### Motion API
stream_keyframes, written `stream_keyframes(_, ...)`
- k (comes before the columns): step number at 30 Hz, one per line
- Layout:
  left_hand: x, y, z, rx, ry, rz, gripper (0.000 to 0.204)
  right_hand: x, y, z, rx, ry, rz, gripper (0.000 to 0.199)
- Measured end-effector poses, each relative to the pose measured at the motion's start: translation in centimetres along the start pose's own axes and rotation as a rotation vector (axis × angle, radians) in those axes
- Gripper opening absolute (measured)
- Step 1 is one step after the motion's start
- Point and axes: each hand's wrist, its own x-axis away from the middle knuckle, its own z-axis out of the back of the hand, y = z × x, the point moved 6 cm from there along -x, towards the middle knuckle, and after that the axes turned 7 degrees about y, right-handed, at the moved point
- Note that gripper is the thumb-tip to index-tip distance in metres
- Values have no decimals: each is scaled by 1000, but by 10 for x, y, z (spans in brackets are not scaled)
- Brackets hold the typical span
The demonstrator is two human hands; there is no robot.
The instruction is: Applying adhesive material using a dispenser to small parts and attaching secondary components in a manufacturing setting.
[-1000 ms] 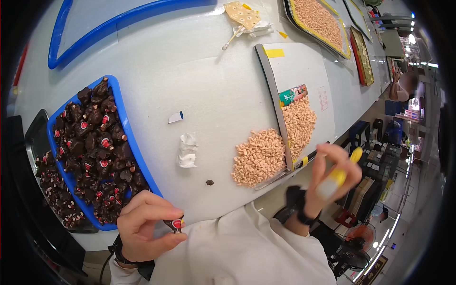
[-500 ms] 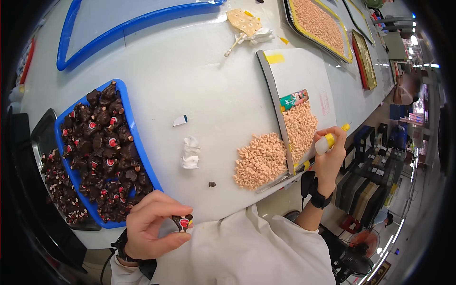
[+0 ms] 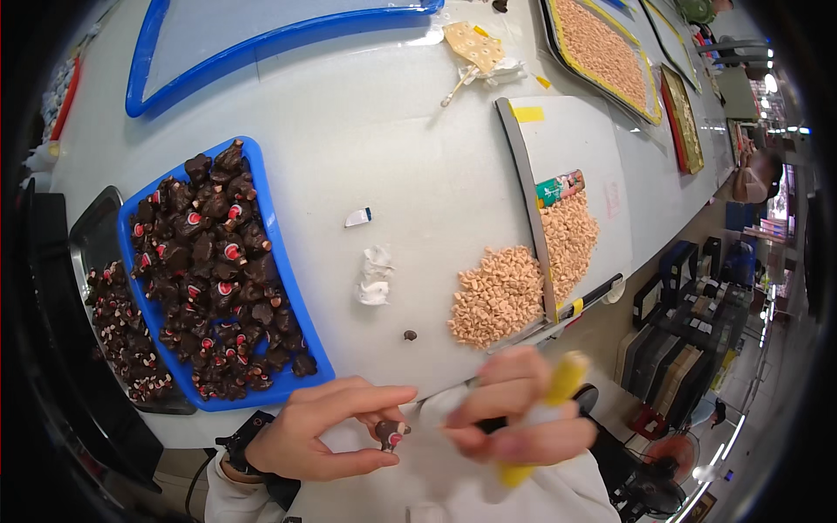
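Between the thumb and fingers of my left hand [image 3: 318, 429], a small dark brown figurine [image 3: 391, 434] with a red and white mark is pinched over my lap. Close beside it, my right hand [image 3: 514, 414], smeared by motion, is wrapped round a white bottle with yellow ends [image 3: 568, 375]. Its thumb and forefinger come together toward the figurine; whether a tiny piece sits between them is too blurred to tell. To the left, a blue tray [image 3: 281, 240] holds many similar dark figurines [image 3: 205, 235] with red marks.
A loose heap of small pinkish-beige pieces [image 3: 497, 296] lies beside a board [image 3: 571, 139] bearing more of them. Crumpled white tissue [image 3: 375, 277] and a small dark bit [image 3: 410, 336] lie mid-table. A metal tray [image 3: 103, 213] stands far left; a larger blue tray [image 3: 288, 42] lies behind.
My right hand has moved from the board of beige pieces down and left to the figurine, carrying the bottle. My left hand has shifted right and turned the figurine. The view has swung slightly left.
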Motion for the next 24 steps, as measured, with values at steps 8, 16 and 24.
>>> stream_keyframes(8,16,25,23,97,505,-689,33,-1,3,-26,-121,203,-40,59)
stream_keyframes(16,18,22,23,0,419,-715,25,-6,5,-39,-160,139,-87,53)
stream_keyframes(24,20,23,24,-40,426,-691,19,-5,4,-41,-180,223,-86,45)
